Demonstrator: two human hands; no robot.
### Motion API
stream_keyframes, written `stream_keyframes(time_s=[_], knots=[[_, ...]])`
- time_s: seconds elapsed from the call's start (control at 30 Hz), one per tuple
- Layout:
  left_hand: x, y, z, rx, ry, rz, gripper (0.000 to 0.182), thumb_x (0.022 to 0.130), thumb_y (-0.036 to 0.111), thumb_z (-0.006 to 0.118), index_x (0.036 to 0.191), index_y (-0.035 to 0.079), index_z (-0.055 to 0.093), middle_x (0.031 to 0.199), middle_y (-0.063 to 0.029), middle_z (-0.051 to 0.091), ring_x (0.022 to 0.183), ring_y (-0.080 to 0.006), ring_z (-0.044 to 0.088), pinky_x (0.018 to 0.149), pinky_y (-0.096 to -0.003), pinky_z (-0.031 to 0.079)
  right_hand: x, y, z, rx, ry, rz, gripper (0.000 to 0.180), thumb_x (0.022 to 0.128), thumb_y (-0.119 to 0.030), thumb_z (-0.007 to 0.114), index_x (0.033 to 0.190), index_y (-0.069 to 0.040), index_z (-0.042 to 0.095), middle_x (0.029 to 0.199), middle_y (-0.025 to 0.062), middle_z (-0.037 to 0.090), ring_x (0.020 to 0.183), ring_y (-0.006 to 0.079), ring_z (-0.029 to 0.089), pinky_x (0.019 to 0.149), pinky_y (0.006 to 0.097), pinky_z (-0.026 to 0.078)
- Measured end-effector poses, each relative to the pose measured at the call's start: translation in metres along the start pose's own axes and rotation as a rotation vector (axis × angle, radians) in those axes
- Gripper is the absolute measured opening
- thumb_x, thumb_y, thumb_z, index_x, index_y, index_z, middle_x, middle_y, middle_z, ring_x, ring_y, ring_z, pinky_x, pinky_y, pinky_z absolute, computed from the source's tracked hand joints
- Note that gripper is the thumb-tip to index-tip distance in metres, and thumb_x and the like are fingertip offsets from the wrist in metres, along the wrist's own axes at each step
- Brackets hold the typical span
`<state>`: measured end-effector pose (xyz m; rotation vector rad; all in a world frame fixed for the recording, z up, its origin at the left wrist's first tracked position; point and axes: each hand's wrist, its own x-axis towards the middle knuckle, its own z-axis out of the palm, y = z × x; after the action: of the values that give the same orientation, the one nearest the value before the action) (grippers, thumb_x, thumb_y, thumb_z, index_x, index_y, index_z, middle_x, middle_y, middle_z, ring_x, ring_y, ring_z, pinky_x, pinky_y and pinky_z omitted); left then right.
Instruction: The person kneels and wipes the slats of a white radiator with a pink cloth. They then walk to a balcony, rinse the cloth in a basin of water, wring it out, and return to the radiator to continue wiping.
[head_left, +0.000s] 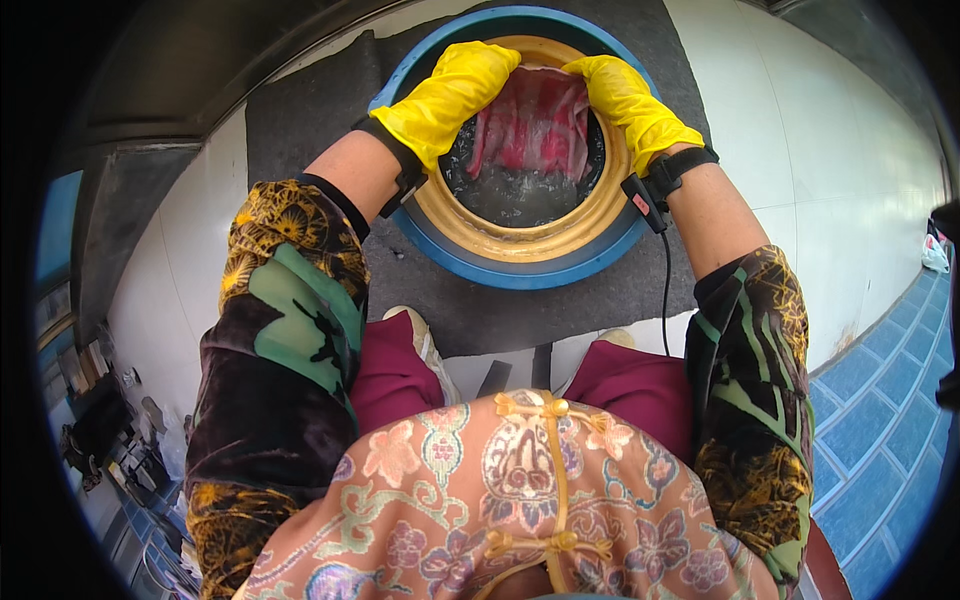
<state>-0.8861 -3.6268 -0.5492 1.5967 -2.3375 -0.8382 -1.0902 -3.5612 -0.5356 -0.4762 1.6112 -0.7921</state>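
Observation:
Both of my hands wear yellow rubber gloves. A wet pink-and-red cloth (534, 124) is stretched between them by its upper corners, its lower part hanging into cloudy water (517, 202). My left hand (469, 86) grips the cloth's upper left corner, and my right hand (615, 94) pinches the upper right one. Below the hands is a round yellow basin (510, 244) with water in it. It sits inside a larger blue tub (517, 279), whose rim shows all around except where my hands and wrists cover it. The fingertips are partly hidden by the gloves' folds.
A dark grey mat (480, 319) lies under the tub, on pale floor panels (847, 172). My shoes (427, 349) stand close to its near edge. A black cable (667, 300) hangs from a device on my right wrist. Blue floor tiles (862, 427) lie at right; clutter (135, 435) fills the lower left.

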Motion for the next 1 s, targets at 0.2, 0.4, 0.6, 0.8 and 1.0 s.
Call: stream_keyframes(time_s=[0.2, 0.4, 0.6, 0.8, 1.0], knots=[[-0.062, 0.000, 0.013, 0.171, -1.006, -0.029, 0.037, 0.083, 0.014, 0.067, 0.119, 0.019, 0.074, 0.114, -0.0152, 0.073, 0.107, -0.0354, 0.068, 0.092, -0.0410, 0.053, -0.033, 0.048, 0.024, -1.240, -0.340, 0.164, 0.033, 0.081, -0.025, 0.075, 0.108, -0.008, 0.078, 0.113, 0.0144, 0.073, 0.106, 0.0298, 0.066, 0.095, 0.0387, 0.048], [0.003, -0.023, 0.010, 0.267, -0.127, 0.248, 0.031, 0.097, 0.022, 0.056, 0.122, 0.012, 0.071, 0.118, -0.0168, 0.071, 0.111, -0.0336, 0.066, 0.095, -0.0411, 0.052, -0.003, 0.000, 0.005, -0.631, -0.136, -0.218, 0.028, 0.092, -0.029, 0.061, 0.102, -0.009, 0.077, 0.109, 0.0166, 0.073, 0.101, 0.0315, 0.067, 0.092, 0.0405, 0.049], [-0.036, -0.012, 0.028, 0.718, -0.546, 0.412, 0.034, 0.081, 0.022, 0.069, 0.114, 0.016, 0.075, 0.105, -0.0146, 0.074, 0.099, -0.0355, 0.071, 0.083, -0.0427, 0.056, -0.017, 0.042, 0.024, -1.272, -0.178, -0.181, 0.040, 0.082, -0.027, 0.072, 0.118, -0.010, 0.074, 0.120, 0.0207, 0.070, 0.118, 0.0399, 0.062, 0.100, 0.0469, 0.044], [-0.026, -0.013, 0.014, -0.164, -0.372, -0.047, 0.029, 0.094, 0.026, 0.062, 0.113, 0.009, 0.074, 0.098, -0.0158, 0.073, 0.092, -0.0292, 0.070, 0.079, -0.0373, 0.054, 0.000, 0.032, 0.011, -1.026, -0.296, -0.292, 0.032, 0.084, -0.030, 0.070, 0.104, -0.006, 0.077, 0.103, 0.0185, 0.074, 0.097, 0.0355, 0.069, 0.089, 0.0431, 0.050], [-0.017, 0.006, 0.017, 0.193, -0.367, -0.086, 0.036, 0.091, 0.039, 0.064, 0.111, 0.011, 0.075, 0.103, -0.0153, 0.074, 0.097, -0.0308, 0.071, 0.087, -0.0398, 0.054, -0.018, 0.020, 0.013, -0.347, -0.089, -0.268, 0.033, 0.090, -0.032, 0.066, 0.110, -0.007, 0.074, 0.111, 0.0155, 0.072, 0.098, 0.0274, 0.069, 0.085, 0.0363, 0.053]])
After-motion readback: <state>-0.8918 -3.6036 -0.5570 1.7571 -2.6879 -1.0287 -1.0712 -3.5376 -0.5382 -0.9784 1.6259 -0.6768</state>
